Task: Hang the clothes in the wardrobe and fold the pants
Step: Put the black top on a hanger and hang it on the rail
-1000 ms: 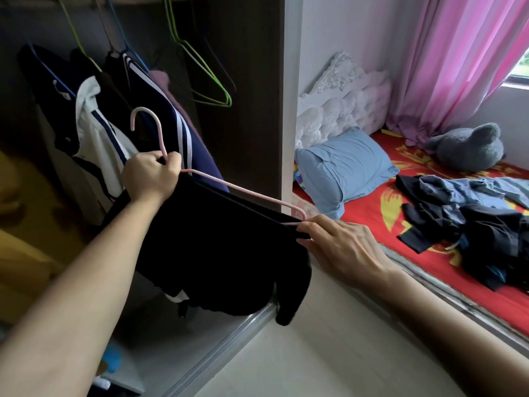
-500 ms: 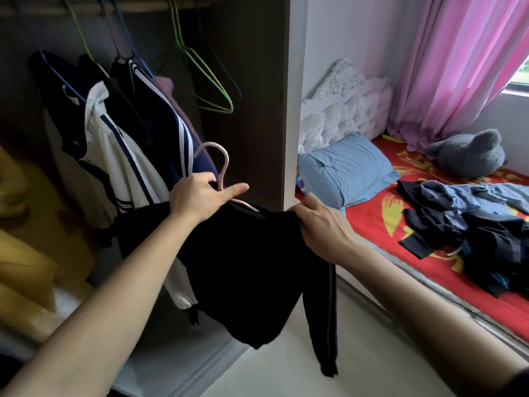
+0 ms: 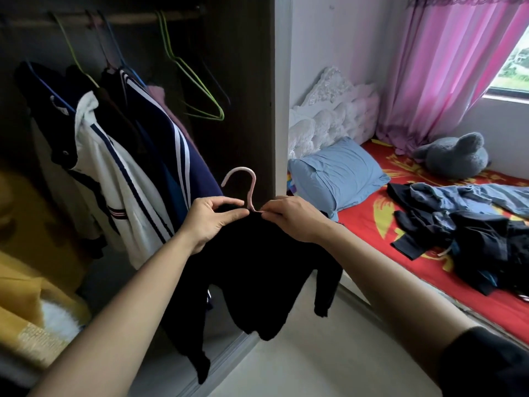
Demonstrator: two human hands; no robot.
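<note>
1. Left hand (image 3: pixel 211 219): thumb and forefinger curled together, pinching the neckline of the black top (image 3: pixel 257 267) just left of the hanger's stem.
2. Right hand (image 3: pixel 294 217): fingertips pinched at the foot of the stem, just across from the left hand. The two hands are close together and nearly touching. Black on black here, so I cannot tell whether the right fingers hold wire, cloth or both.
3. Pink hanger (image 3: pixel 246 184): only the hook and stem show, standing upright between the hands with the hook opening to the left. Its shoulders are hidden inside the top.
4. Black top: hangs from the hanger, in the air in front of the open wardrobe (image 3: pixel 243 81), not on the rail (image 3: pixel 128 18). One sleeve dangles on each side and the hem hangs above the pale floor (image 3: pixel 300 353).
5. Wardrobe interior, behind and to the left: a white striped garment (image 3: pixel 120 190) and a navy jacket (image 3: pixel 171 144) with white stripes hang from the rail. Bare green hangers (image 3: pixel 200 90) hang to their right, near the side panel. Yellow fabric (image 3: pixel 28 282) fills the lower left.
6. Right of the wardrobe: a bed (image 3: pixel 372 224) with a red sheet, a blue pillow (image 3: pixel 340 173) at its head against a white headboard (image 3: pixel 335 110), and a grey plush toy (image 3: pixel 455 156) by the pink curtain (image 3: pixel 443 67).
7. On the bed: a loose pile of clothes (image 3: pixel 486 233) in dark and blue-grey, well apart from the hands.
</note>
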